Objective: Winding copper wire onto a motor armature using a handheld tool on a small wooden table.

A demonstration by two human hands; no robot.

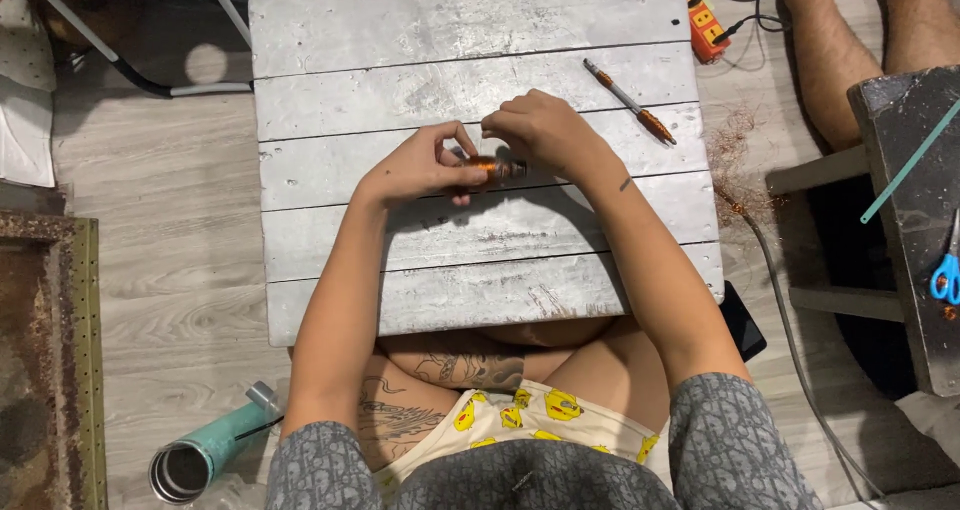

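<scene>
Both of my hands meet over the middle of a low, whitewashed plank table (480, 270). My left hand (420, 165) pinches a small cylinder wound with copper wire (488, 166) from its left end. My right hand (540, 130) curls over the cylinder's right end, fingertips touching it. A screwdriver with an orange and grey handle (630, 100) lies loose on the table to the right of my right hand.
Another person's bare legs (835, 50) are at the top right, next to an orange power strip (705, 25) with cables. Loose copper wire (740, 160) lies by the table's right edge. Blue scissors (945, 278) rest on a dark bench. A teal bottle (205, 455) lies bottom left.
</scene>
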